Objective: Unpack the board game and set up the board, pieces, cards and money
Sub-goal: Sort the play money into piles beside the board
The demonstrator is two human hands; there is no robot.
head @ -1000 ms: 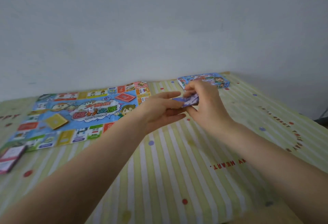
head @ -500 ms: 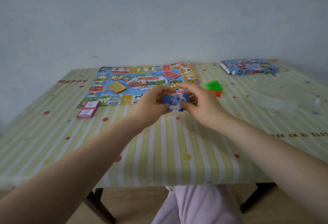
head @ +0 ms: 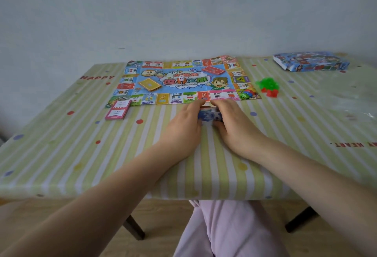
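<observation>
A blue-and-white stack of notes point(head: 209, 115) is held on the tablecloth point(head: 61, 154) between the left hand point(head: 184, 126) and the right hand point(head: 232, 123), fingers curled round its ends, just in front of the board point(head: 183, 81). A die point(head: 181, 77) and two card decks are seen on the board; a pink deck point(head: 118, 110) lies at its left corner, green and red pieces point(head: 268, 87) to its right, the box point(head: 311, 64) farther right.

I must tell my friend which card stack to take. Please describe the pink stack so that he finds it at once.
Find the game board on the striped table. At its near left corner lies the pink stack, partly on the cloth. The red stack and yellow stack lie inside the board.
</observation>
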